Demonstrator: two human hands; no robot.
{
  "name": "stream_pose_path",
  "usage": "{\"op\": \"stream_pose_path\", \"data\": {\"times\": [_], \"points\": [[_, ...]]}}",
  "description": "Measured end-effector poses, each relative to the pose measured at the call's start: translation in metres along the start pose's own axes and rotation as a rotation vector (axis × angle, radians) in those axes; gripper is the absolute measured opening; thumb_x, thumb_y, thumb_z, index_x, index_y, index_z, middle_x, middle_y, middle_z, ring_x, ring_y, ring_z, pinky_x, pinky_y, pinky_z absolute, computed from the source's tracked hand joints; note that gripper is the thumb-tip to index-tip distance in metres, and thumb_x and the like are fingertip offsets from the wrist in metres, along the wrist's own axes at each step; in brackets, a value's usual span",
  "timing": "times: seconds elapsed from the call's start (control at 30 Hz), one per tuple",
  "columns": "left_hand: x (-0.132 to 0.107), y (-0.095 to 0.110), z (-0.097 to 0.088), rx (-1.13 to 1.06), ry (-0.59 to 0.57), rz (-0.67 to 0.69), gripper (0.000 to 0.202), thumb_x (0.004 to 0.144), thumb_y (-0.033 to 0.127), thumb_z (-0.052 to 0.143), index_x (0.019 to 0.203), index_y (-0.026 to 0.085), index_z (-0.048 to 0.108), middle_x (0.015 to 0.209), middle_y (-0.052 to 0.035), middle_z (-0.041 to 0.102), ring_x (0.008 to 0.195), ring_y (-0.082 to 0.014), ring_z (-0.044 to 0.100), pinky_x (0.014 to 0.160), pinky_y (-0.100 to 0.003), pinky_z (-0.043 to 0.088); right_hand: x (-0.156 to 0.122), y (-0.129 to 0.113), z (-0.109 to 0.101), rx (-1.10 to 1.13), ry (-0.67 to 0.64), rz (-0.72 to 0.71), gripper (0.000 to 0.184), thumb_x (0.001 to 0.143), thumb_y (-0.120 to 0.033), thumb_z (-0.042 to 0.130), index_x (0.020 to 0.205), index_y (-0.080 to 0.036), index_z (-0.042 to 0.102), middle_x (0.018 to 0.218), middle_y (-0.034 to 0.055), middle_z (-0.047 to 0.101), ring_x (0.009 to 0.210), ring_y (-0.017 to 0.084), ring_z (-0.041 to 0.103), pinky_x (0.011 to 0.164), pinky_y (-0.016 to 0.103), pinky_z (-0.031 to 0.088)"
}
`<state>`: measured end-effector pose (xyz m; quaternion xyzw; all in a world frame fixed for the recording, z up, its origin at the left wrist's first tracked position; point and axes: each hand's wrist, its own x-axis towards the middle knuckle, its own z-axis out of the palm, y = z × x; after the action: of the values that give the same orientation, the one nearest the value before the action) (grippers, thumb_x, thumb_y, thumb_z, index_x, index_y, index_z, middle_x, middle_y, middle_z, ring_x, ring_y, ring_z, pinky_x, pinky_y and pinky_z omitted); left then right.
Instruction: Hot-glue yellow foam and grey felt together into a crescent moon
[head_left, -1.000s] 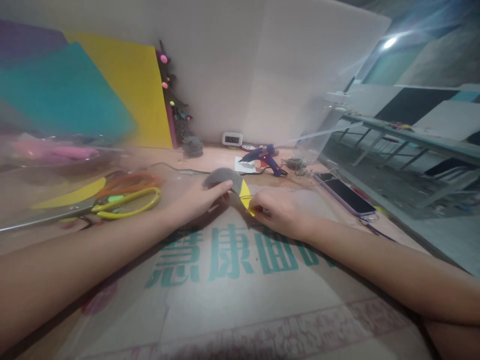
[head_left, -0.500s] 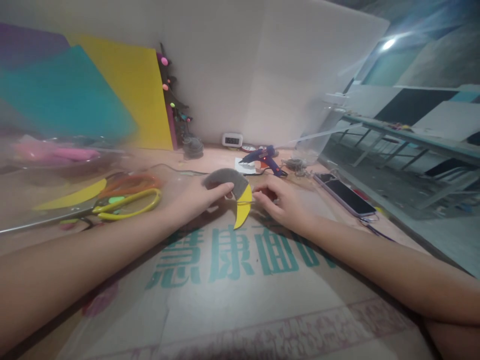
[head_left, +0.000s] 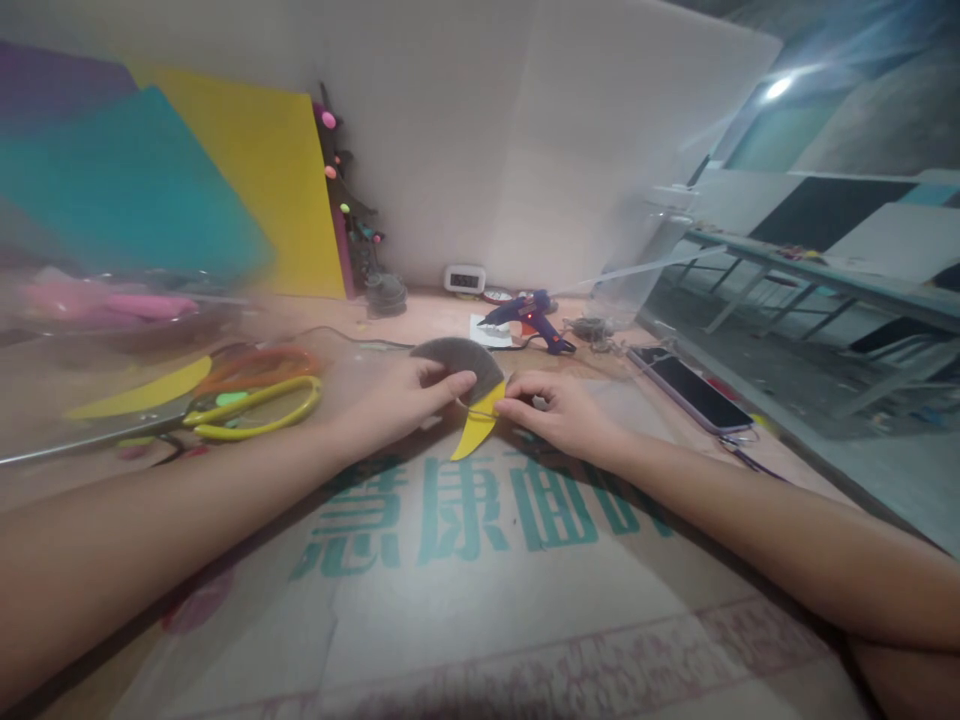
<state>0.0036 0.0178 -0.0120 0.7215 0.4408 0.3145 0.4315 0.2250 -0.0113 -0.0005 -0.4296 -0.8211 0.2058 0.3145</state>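
Note:
A crescent-shaped piece (head_left: 480,428) is held above the printed sheet. Its upper part is covered in grey yarn (head_left: 461,362), while the lower tip is bare yellow. My left hand (head_left: 420,398) grips the grey part, thumb on the front face and the other fingers mostly behind it. One thin strand of the yarn crosses the yellow part. At the crescent's right edge, thumb and forefinger of my right hand (head_left: 551,408) are pinched together on that strand. The fingertips themselves hide the strand's end.
Yellow-handled scissors (head_left: 259,410) and a yellow cut-out (head_left: 142,390) lie at left. Behind the crescent are a blue glue gun (head_left: 525,312), a white digital clock (head_left: 465,280) and a small dark pot (head_left: 386,295). A phone (head_left: 694,388) lies right, near the table edge.
The crescent has turned so its yellow tip points further down-left. My right hand has moved left, bringing its fingertips against the crescent's edge.

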Motion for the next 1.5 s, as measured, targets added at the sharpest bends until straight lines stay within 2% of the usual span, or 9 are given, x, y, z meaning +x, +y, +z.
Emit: {"op": "stream_pose_path", "data": {"times": [0.13, 0.27, 0.4, 0.53, 0.73, 0.87, 1.07, 1.27, 1.5], "points": [[0.001, -0.0008, 0.0019, -0.045, 0.038, 0.023, 0.046, 0.087, 0.059, 0.052, 0.07, 0.017, 0.06, 0.054, 0.0024, 0.052, 0.045, -0.0093, 0.043, 0.042, -0.021, 0.031, 0.002, 0.0027, -0.0027, 0.03, 0.02, 0.076, 0.021, 0.087, -0.033, 0.058, 0.079, -0.017, 0.069, 0.078, 0.0031, 0.07, 0.072, 0.015, 0.061, 0.068, 0.027, 0.045], [0.0018, -0.0016, 0.0018, -0.026, 0.049, 0.035, 0.046, 0.088, 0.057, 0.05, 0.066, 0.017, 0.056, 0.051, 0.0031, 0.049, 0.044, -0.0097, 0.042, 0.041, -0.022, 0.029, 0.0025, 0.0087, -0.004, 0.116, 0.044, 0.164, 0.031, 0.088, -0.042, 0.057, 0.084, -0.015, 0.07, 0.076, 0.0035, 0.069, 0.065, 0.014, 0.059, 0.061, 0.026, 0.045], [-0.0001, -0.0001, 0.0002, 0.076, 0.006, 0.076, 0.048, 0.088, 0.058, 0.049, 0.065, 0.017, 0.057, 0.052, 0.0031, 0.049, 0.045, -0.0098, 0.042, 0.042, -0.023, 0.027, 0.0016, 0.0092, -0.0027, 0.135, 0.032, 0.147, 0.029, 0.088, -0.042, 0.058, 0.089, -0.015, 0.07, 0.078, 0.0033, 0.069, 0.068, 0.014, 0.06, 0.063, 0.026, 0.045], [-0.0003, 0.0009, -0.0011, 0.133, -0.041, 0.143, 0.047, 0.089, 0.055, 0.049, 0.066, 0.016, 0.059, 0.057, 0.0018, 0.054, 0.051, -0.0104, 0.046, 0.046, -0.022, 0.031, 0.0006, 0.0048, -0.0014, 0.106, 0.004, 0.101, 0.023, 0.087, -0.036, 0.059, 0.083, -0.015, 0.069, 0.074, 0.0012, 0.066, 0.067, 0.013, 0.057, 0.063, 0.024, 0.043], [0.0018, -0.0017, 0.0003, 0.006, -0.094, 0.063, 0.039, 0.084, 0.054, 0.057, 0.076, 0.017, 0.063, 0.068, 0.0003, 0.061, 0.057, -0.0118, 0.052, 0.049, -0.022, 0.037, 0.0011, 0.0013, -0.0016, 0.092, -0.015, 0.131, 0.024, 0.087, -0.035, 0.057, 0.075, -0.016, 0.064, 0.067, -0.0009, 0.061, 0.062, 0.011, 0.052, 0.058, 0.023, 0.039], [0.0031, -0.0043, 0.0019, -0.045, -0.067, 0.046, 0.042, 0.086, 0.057, 0.054, 0.073, 0.017, 0.059, 0.061, 0.002, 0.054, 0.051, -0.0106, 0.046, 0.044, -0.022, 0.032, 0.0014, 0.0028, -0.0009, 0.124, -0.024, 0.155, 0.025, 0.087, -0.037, 0.056, 0.075, -0.016, 0.062, 0.067, -0.0015, 0.059, 0.061, 0.011, 0.051, 0.058, 0.023, 0.038], [0.0033, -0.0022, 0.0016, -0.078, -0.035, 0.071, 0.027, 0.086, 0.038, 0.055, 0.071, 0.016, 0.06, 0.067, 0.0012, 0.059, 0.058, -0.0108, 0.051, 0.051, -0.021, 0.036, 0.0011, 0.0025, -0.0005, 0.149, -0.028, 0.161, 0.027, 0.088, -0.039, 0.056, 0.074, -0.016, 0.061, 0.066, -0.0016, 0.059, 0.06, 0.01, 0.05, 0.057, 0.023, 0.038], [0.0034, -0.0032, 0.0001, 0.011, -0.004, 0.048, 0.045, 0.086, 0.057, 0.052, 0.07, 0.017, 0.062, 0.061, 0.0009, 0.057, 0.051, -0.0109, 0.046, 0.046, -0.022, 0.032, 0.001, 0.0009, -0.001, 0.097, -0.032, 0.151, 0.024, 0.087, -0.035, 0.057, 0.075, -0.015, 0.064, 0.068, -0.0005, 0.062, 0.062, 0.011, 0.052, 0.058, 0.023, 0.039], [0.0045, -0.0031, 0.0003, 0.031, -0.006, 0.047, 0.042, 0.087, 0.053, 0.05, 0.069, 0.016, 0.064, 0.059, 0.0006, 0.056, 0.05, -0.0114, 0.044, 0.047, -0.023, 0.032, 0.0015, 0.0029, 0.0006, 0.05, -0.032, 0.135, 0.026, 0.087, -0.037, 0.057, 0.075, -0.016, 0.065, 0.069, 0.0006, 0.063, 0.064, 0.012, 0.053, 0.06, 0.024, 0.04]]}}
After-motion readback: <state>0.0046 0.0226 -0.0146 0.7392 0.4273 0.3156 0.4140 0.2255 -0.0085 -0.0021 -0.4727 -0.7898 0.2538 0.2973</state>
